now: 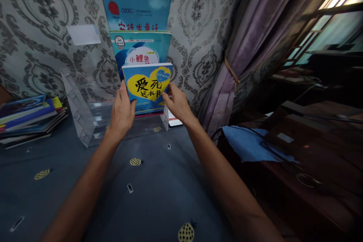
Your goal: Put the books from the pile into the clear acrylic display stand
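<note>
A blue book with a yellow heart on its cover [146, 89] is held upright between both hands. My left hand [122, 107] grips its left edge, thumb on the front. My right hand [178, 102] pinches the right edge, also with the thumb in front. Behind it stand a teal book [141, 47] and, taller at the back, a blue book with a red mark [138, 11]. All of these are at the right part of a clear stepped rack [78, 111]. The held book's lower edge is close to the rack's front tier; whether it rests there I cannot tell.
Several books are stacked [31, 117] at the far left. A phone [174, 119] stands behind the rack's right end. A purple curtain [224, 83], a blue cloth [249, 143] and dark cables lie to the right. The patterned wall [195, 19] rises close behind the rack.
</note>
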`<state>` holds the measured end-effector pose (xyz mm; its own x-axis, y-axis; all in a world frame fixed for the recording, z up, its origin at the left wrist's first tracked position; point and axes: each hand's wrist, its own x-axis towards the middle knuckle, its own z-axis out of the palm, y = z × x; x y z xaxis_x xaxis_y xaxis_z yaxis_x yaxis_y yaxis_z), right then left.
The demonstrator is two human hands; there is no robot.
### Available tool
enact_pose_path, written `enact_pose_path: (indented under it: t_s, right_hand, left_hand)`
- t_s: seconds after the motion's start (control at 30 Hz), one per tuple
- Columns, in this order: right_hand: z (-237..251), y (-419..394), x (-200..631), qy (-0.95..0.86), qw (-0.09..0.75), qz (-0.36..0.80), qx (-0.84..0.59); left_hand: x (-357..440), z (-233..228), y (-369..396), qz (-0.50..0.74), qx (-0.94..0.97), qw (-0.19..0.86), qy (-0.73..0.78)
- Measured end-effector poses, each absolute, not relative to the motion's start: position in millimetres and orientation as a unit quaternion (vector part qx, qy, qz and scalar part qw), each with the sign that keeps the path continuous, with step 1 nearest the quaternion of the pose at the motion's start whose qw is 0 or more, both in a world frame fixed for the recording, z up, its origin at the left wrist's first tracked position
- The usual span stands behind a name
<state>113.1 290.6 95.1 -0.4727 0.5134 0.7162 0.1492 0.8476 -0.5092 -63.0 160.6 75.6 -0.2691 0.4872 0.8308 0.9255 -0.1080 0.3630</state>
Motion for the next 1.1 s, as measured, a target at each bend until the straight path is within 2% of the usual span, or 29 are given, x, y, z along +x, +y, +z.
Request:
enact_pose_path:
  t_s: [0.5,1.1]
  right_hand:
    - [92,294,112,-0.834,0.481,0.171,-0.209]
    - [88,296,111,-0.849,0.459,0.116,-0.234]
  left_hand:
    - [-54,78,158,-0.449,-0.526,0.273,-0.669]
    - [-56,69,165,-0.437,-0.529,0.269,-0.676]
